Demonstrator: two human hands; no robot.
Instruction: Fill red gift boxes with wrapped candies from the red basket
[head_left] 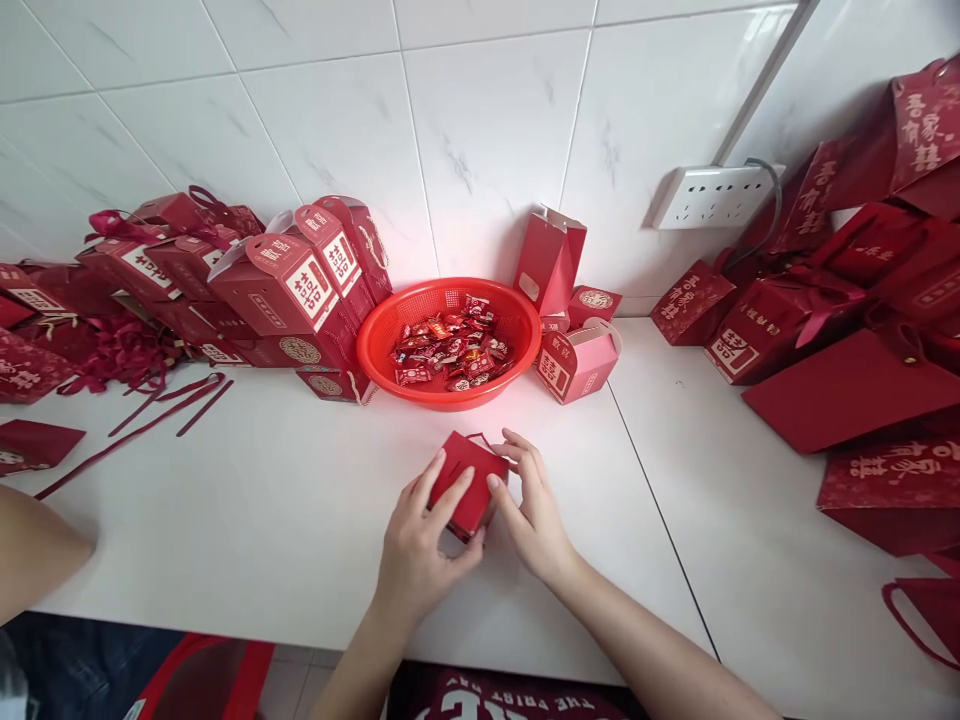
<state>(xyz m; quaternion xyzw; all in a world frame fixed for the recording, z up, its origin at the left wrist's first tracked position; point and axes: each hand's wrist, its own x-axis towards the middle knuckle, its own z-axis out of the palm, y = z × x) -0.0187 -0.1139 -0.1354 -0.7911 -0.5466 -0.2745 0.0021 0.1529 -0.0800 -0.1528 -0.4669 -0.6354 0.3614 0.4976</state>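
A small red gift box (466, 478) is between my two hands, just in front of the candy basket. My left hand (424, 530) wraps around its left side, with fingers on the top face and the thumb at the near edge. The fingers of my right hand (536, 510) press against the box's right side and far corner. A thin cord loop shows at the far edge of the box. Behind it stands a red plastic basket (450, 400) with many wrapped candies (457, 345) inside.
Stacked red gift boxes (277, 280) and ribbons (154, 400) lie to the left. More boxes (577, 360) stand right of the basket. Red bags and boxes (795, 320) fill the right side below a power strip (716, 198). Another person's arm (37, 550) rests at the left edge.
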